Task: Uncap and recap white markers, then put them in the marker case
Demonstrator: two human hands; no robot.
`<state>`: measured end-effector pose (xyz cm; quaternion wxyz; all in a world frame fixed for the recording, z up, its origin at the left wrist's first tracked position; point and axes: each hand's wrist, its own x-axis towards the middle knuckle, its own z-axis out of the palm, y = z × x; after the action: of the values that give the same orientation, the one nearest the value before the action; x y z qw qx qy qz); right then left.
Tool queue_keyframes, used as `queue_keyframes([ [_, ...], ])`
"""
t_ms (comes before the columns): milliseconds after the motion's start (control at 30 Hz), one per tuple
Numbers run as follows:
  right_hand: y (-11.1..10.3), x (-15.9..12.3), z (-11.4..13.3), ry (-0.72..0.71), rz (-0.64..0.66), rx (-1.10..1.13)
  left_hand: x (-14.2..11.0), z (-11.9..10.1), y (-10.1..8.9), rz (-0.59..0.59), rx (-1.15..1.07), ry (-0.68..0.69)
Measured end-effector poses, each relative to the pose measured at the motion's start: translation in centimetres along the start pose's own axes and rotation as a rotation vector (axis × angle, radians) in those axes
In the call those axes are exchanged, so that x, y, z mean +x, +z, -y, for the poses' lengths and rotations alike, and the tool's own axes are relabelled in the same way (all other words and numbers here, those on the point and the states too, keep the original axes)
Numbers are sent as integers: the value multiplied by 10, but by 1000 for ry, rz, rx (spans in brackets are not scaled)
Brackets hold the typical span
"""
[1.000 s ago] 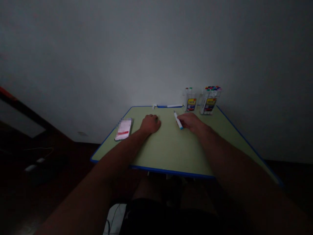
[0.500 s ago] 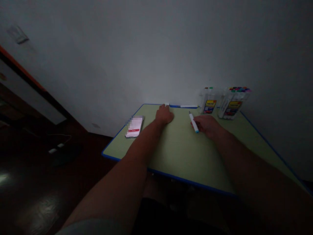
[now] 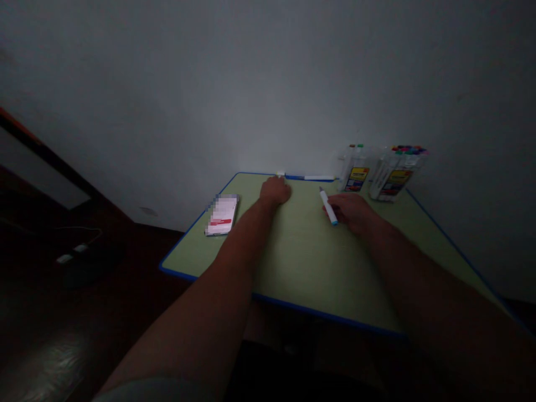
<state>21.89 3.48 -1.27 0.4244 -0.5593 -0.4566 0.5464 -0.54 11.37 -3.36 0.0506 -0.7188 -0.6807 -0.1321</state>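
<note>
My right hand (image 3: pixel 354 212) grips a white marker (image 3: pixel 329 206) with a light blue end over the right middle of the table. The marker tilts, its grey tip pointing away toward the wall and the blue end toward me. My left hand (image 3: pixel 275 191) rests palm down near the table's far edge, fingers forward and seemingly free of any object. Just beyond those fingertips is a small white object (image 3: pixel 281 173), too dim to name; whether they touch it I cannot tell.
A pale green table (image 3: pixel 310 262) with blue edging stands against the wall. On its left lies a phone (image 3: pixel 224 215). Two clear marker cases (image 3: pixel 355 174) stand at the back right, the right one holding several markers. A white pen-like stick (image 3: pixel 319 177) lies along the far edge.
The whole view has shifted slightly, so the table and phone appear a little further left. Both hands keep about the same places on the table, the marker still in my right.
</note>
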Motion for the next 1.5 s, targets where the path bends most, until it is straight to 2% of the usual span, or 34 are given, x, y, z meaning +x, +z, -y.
queue_keyframes([
  [200, 0, -2, 1, -22, 8, -7, -13, -6, -7, 12, 90, 46],
  [433, 0, -3, 1, -34, 35, -5, -48, -18, -23, 42, 96, 130],
  [633, 2, -7, 1, -49, 42, 12, -67, -21, -53, 194, 84, 201],
  [733, 2, -8, 0, -72, 76, 9, -74, -19, -63, 265, 5, 218],
  [833, 3, -7, 0, -71, 78, -4, -84, -16, -64, 248, -96, 226],
  [1067, 7, -14, 5, -39, 45, 32, -104, -18, -61, 150, -93, 185],
  [1233, 9, -22, 8, -50, 59, 3, -104, -17, -62, 180, -210, 122],
  [1500, 10, -28, 9, -69, 74, 23, -102, -15, -63, 205, -326, 116],
])
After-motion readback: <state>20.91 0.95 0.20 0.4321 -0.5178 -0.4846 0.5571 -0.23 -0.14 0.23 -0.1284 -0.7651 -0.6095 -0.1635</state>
